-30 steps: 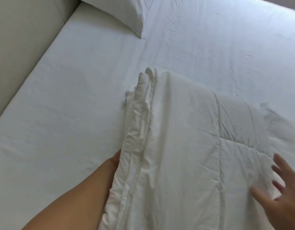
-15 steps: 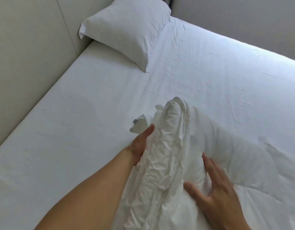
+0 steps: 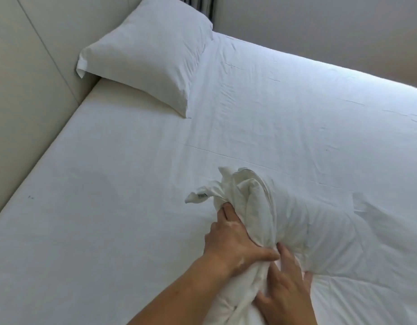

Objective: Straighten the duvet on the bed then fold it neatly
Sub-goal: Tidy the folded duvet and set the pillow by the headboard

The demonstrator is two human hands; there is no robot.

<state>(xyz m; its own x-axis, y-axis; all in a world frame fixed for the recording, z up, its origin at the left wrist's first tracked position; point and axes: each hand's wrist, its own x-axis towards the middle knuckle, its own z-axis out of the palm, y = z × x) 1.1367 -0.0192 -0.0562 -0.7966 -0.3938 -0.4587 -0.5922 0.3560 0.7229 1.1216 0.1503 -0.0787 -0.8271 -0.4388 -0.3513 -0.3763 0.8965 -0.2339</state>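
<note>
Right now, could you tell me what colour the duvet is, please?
The duvet is plain white; the head view shows it.

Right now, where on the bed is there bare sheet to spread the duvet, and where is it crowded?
Bare: white bed sheet between beige padded wall, white rectangular pillow and bunched white quilted duvet; also beyond the duvet to the far edge. Crowded: near side, under duvet, left hand and right hand.
</note>
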